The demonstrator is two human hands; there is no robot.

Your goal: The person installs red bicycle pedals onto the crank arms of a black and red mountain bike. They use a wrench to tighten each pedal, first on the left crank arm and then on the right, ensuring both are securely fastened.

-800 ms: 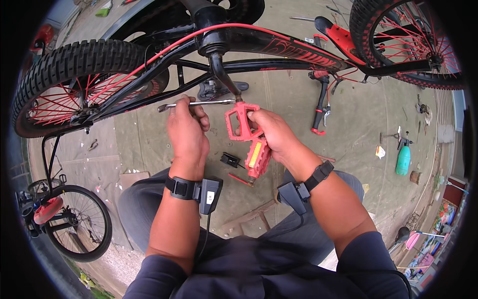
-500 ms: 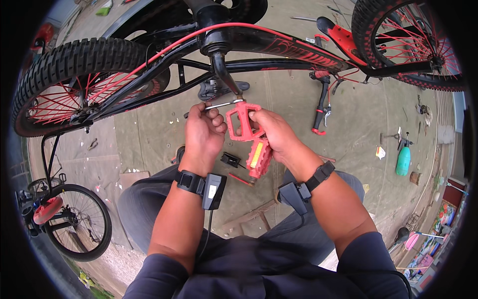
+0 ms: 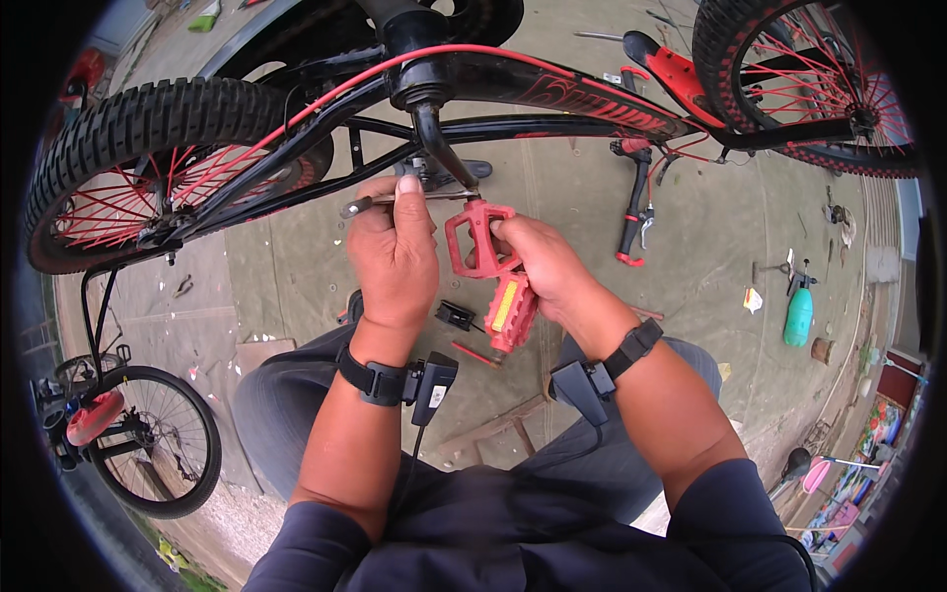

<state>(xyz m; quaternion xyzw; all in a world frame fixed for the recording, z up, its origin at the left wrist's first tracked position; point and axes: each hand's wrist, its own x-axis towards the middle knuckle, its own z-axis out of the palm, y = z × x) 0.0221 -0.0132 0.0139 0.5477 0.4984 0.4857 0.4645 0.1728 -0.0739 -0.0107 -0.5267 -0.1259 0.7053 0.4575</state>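
We have two hands at work; our left hand (image 3: 395, 261) closes around one wrench (image 3: 360, 206), thumb along its upper side, the handle end poking out to the left of the fist; the far end of the wrench reaches the joint between one crank (image 3: 437, 148) and one red pedal (image 3: 480, 242), though we cannot tell whether it is seated there. Our right hand (image 3: 543, 261) grips that pedal by its right edge, the thumb over the frame; the pedal sits between our two hands, at the crank's lower end; a second red pedal (image 3: 511, 311), with one yellow reflector, shows just below the first, beside the heel of the right hand, and we cannot tell what bears it.

Beyond both hands runs one black bike frame (image 3: 582, 94), its lower edge near the left fingers; we count two of its wheels, one knobby wheel (image 3: 168, 187) up and left of the left hand, one front wheel (image 3: 834, 84) far up and right of the right. Room opens to the right of our right hand, over the mat (image 3: 710, 247), as far as one green spray bottle (image 3: 799, 318); below our hands, one small black block (image 3: 456, 316) lies between the forearms.
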